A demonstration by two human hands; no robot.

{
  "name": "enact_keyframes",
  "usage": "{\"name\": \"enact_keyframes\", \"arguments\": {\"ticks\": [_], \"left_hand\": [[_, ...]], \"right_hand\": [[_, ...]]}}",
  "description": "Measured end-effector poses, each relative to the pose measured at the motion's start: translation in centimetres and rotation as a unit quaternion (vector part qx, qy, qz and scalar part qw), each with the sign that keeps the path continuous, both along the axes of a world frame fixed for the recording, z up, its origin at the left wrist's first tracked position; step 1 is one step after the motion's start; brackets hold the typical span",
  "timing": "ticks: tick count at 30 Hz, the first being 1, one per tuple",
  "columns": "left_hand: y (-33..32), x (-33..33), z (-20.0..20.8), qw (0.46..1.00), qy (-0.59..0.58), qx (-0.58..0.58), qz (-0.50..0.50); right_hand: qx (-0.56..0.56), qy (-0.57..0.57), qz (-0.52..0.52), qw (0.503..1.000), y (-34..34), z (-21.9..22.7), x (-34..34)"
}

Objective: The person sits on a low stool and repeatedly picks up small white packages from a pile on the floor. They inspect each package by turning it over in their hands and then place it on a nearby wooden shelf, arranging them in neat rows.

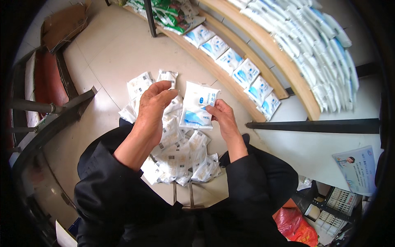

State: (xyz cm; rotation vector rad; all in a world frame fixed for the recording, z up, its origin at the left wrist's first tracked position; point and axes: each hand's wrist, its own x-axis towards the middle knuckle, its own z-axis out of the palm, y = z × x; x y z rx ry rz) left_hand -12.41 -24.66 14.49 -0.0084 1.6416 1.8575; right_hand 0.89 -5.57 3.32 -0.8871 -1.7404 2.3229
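My right hand (225, 115) pinches the right edge of a white plastic packet (195, 101) with a blue printed pattern, held up in front of me. To the left of that packet is my left hand (153, 108), its fingers slightly bent and apart, with nothing seen in them. Below both hands, a heap of similar white packets (175, 158) lies on the floor between my legs. Many in the heap show their backs with small dark printed patches. Part of the heap is hidden by my left hand and forearm.
A low wooden shelf (214, 68) ahead right carries a row of white-blue packets (229, 61) and green packets (168, 16) at its far end. Higher, another wooden shelf (284, 61) bears stacked white packets (312, 53). A dark metal frame (53, 119) stands left; a red bag (294, 226) lies lower right.
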Motion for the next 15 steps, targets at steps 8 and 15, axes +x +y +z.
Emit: {"name": "enact_keyframes", "arguments": {"ticks": [8,15], "left_hand": [[0.6,1.5,4.4,0.956,-0.15,0.198,-0.156],[1.2,2.0,3.8,0.94,-0.189,0.211,-0.19]], "right_hand": [[0.1,0.058,0.134,0.984,-0.4,18.6,0.2],[0.043,0.085,0.029,0.995,-0.5,16.7,-0.1]]}}
